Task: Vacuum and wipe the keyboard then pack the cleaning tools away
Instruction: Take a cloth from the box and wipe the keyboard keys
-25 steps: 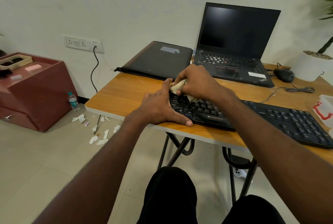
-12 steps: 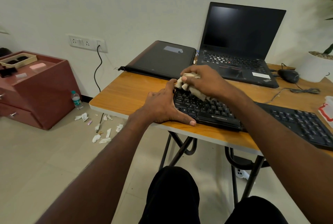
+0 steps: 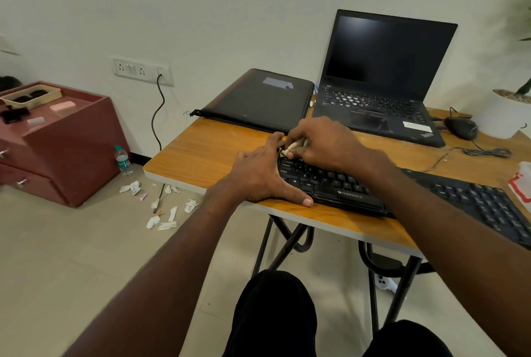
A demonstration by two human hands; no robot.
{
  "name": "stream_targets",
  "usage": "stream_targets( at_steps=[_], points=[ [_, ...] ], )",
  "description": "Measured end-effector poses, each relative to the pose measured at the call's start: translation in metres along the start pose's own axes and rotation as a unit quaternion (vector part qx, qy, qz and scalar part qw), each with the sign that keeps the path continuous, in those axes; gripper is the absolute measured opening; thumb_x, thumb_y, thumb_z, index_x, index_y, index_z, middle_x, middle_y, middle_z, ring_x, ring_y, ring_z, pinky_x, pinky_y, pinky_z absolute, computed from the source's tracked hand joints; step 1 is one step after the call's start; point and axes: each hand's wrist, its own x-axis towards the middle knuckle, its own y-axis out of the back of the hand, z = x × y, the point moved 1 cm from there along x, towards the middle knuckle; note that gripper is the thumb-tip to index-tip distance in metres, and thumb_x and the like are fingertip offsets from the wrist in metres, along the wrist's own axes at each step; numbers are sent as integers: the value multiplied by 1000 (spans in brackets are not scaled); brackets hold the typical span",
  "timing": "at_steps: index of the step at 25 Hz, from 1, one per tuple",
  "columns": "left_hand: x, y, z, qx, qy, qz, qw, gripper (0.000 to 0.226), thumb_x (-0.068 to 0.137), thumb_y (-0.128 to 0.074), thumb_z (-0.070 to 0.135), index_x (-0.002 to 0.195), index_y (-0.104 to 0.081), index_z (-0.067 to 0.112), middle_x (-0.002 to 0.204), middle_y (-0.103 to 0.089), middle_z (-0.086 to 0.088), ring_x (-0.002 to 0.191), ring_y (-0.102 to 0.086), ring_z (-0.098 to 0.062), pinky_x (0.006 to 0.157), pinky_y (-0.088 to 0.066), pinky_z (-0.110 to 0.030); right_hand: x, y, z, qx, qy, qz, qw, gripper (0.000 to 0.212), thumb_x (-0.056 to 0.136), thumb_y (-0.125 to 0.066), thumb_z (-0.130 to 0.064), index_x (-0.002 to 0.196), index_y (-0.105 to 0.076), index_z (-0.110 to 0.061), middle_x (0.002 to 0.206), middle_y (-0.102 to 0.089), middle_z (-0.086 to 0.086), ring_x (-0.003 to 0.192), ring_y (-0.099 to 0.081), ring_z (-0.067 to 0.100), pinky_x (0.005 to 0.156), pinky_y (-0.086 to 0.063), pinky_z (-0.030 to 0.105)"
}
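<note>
Fingers of the right hand (image 3: 321,141) are pinching a crumpled pale cloth (image 3: 294,146) against the black plastic keyboard's (image 3: 339,184) nine o'clock end; left hand (image 3: 258,174), fingers spread flat, is bracing it on the wooden bench (image 3: 201,155).

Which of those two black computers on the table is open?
The right-hand laptop, its dark screen raised behind the right hand. The other laptop, left of it, lies shut and flat.

The table (image 3: 207,152) has a smooth wood-grain top with a pale edge band and black metal legs. The keyboard (image 3: 342,184) is black matt plastic. The cloth (image 3: 294,146) looks soft, off-white, crumpled. Paper scraps (image 3: 161,221) lie on smooth floor tiles.
</note>
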Motion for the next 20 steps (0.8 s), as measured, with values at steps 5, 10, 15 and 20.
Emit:
stream_targets(
  at_steps=[5,10,15,20],
  points=[
    [2,-2,-3,7,5,0,1000,155,41,-77,95,163,-5,32,166,-40,0,150,-39,-26,121,-21,-49,5,10,-10,-130,-35,-2,991,23,83,-72,-46,106,-75,-43,103,-71,-11,92,-65,16,67,-46,31],
    [2,-1,-2,-6,-4,12,1000,150,45,-83,90,160,-7,32,161,-45,2,149,-42,-24,122,-22,-51,10,3,-23,-64,-52,7,997,16,83,-75,-32,97,-77,-40,95,-71,-8,86,-64,16,60,-42,27],
    [3,-1,-2,1,7,0,1000,156,46,-84,88,164,0,30,168,-38,0,153,-36,-27,123,-17,-50,16,11,-13,-92,-72,-37,992,14,85,-75,-28,97,-79,-32,98,-72,-4,87,-65,17,58,-44,26],
    [3,-1,-2,4,2,4,1000,153,45,-84,88,163,-6,29,167,-39,2,152,-38,-25,124,-20,-52,17,-6,-17,-63,-77,43,994,16,86,-72,-25,98,-79,-32,101,-72,0,92,-67,23,70,-53,34]
  ],
)
